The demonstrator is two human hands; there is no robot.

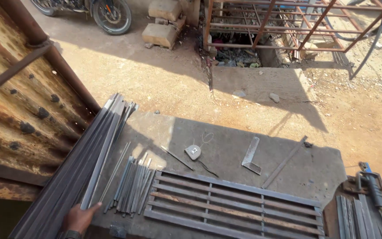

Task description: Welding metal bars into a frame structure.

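My left hand (79, 217) shows at the bottom edge, fingertips touching the near end of one long flat steel strip in a bundle of long grey strips (91, 155) that slants up to the right. Beside the hand lies a pile of short cut flat bars (131, 183). To the right of that rests a welded steel grille (233, 208) with several parallel slats. My right hand is out of view.
A tape measure (192, 152), a thin rod (176, 158), a steel try square (250, 156) and a long flat bar (284, 162) lie on the concrete slab (226, 137). Rusty sheet-metal gate (18, 102) at left. Clamp tool (373, 188) at right. Red frame (288, 24), motorcycle wheel (112, 15), stone blocks (162, 28) beyond.
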